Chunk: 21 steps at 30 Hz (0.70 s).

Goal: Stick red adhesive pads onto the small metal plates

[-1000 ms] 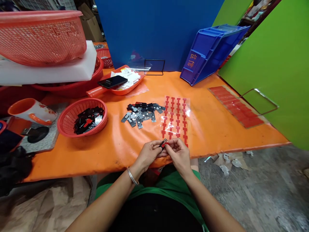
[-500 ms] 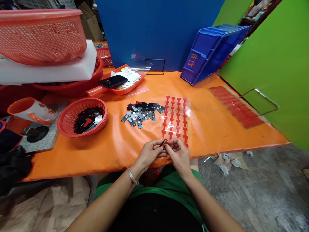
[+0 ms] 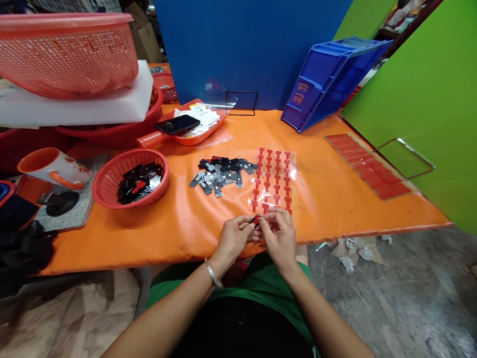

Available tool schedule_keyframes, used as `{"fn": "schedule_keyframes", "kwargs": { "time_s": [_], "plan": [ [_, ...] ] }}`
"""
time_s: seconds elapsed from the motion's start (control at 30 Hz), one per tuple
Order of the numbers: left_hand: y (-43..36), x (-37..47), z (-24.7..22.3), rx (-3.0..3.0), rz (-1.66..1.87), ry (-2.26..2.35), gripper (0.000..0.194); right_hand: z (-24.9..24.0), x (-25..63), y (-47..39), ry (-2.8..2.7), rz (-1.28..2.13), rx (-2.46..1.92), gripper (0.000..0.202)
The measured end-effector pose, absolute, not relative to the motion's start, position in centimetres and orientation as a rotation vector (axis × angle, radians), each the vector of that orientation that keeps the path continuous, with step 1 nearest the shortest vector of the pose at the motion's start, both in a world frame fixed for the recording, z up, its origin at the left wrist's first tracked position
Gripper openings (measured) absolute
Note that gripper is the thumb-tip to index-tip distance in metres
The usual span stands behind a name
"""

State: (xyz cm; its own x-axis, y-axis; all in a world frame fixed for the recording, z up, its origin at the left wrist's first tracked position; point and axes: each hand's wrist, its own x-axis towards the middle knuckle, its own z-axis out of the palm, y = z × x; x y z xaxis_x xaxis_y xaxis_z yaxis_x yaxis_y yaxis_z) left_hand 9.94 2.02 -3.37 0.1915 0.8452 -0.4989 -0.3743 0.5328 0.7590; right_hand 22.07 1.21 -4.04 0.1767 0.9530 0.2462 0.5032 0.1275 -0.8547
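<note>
Strip (image 3: 255,221), 1: pinched in left hand (image 3: 233,238), seemingly for steadiness; right hand (image 3: 279,240) touching it, grip unclear. Sheet (image 3: 293,174): just far of both, seemingly for reach.

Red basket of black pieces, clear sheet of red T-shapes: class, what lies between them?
In the head view, a loose pile of flat black and grey pieces lies between the red basket and the clear sheet, nearer the sheet.

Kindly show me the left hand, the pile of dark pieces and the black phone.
Left hand (image 3: 233,238), head view: middle of the hand.
Pile of dark pieces (image 3: 222,175), head view: its middle.
Black phone (image 3: 177,124), head view: dark screen.
</note>
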Motion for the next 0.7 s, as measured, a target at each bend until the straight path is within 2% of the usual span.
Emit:
{"fn": "schedule_keyframes", "kwargs": {
  "time_s": [0.63, 0.7],
  "plan": [
    [1.9, 9.7, -3.4, 0.565, 0.926, 1.015, 0.016, -3.9, 22.3, 2.2, -1.477, 0.707, -1.584, 0.014],
    [1.8, 9.7, -3.4, 0.569, 0.942, 1.010, 0.017, -3.5, 22.6, 2.4, -1.429, 0.713, -1.626, 0.022]
  ]
}}
